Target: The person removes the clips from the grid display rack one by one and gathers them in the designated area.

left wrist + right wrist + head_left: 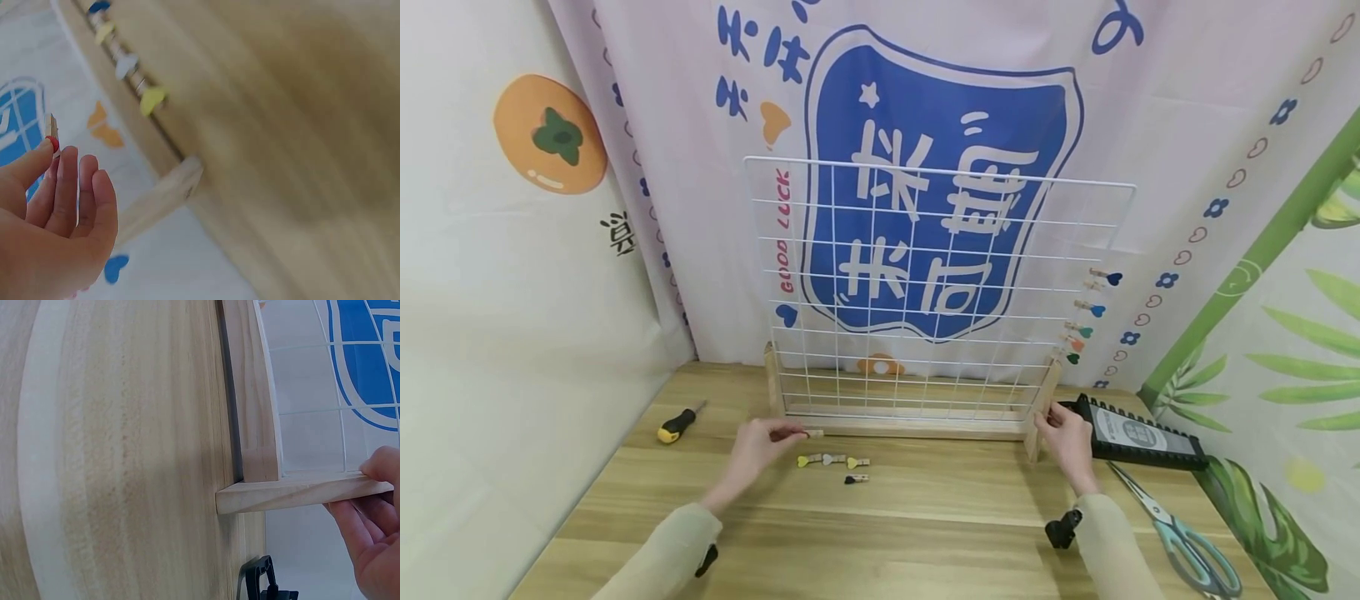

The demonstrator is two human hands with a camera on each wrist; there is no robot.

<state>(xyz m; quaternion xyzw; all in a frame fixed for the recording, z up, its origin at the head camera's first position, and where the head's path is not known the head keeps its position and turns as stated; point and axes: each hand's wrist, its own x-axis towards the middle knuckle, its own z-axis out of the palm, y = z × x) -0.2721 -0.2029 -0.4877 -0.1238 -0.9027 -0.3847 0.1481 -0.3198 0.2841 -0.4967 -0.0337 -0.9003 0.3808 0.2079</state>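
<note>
The two hands are working well apart. The left hand is pinching a small red-heart peg between thumb and fingertips, above the desk and near the left end of the lower wooden bar. The right hand is gripping the right upright, with the thumb on one side and the fingers on the other. This upright is supporting a white wire grid.

On the near side of the bar, four loose pegs are lying: a left yellow one, a white one and a right yellow one in a row, and a dark one just nearer. Five other pegs are hanging along the right edge of the grid.

For good handling, I think the left fingers should be pressing only lightly, close to the heart, because such a narrow piece could easily be turning or slipping. The wooden end is sticking out freely, which seems useful. The right hand should be holding firmly but not pulling, so that the stand is not rocking. The left wrist should be passing clear of the loose pegs.
</note>
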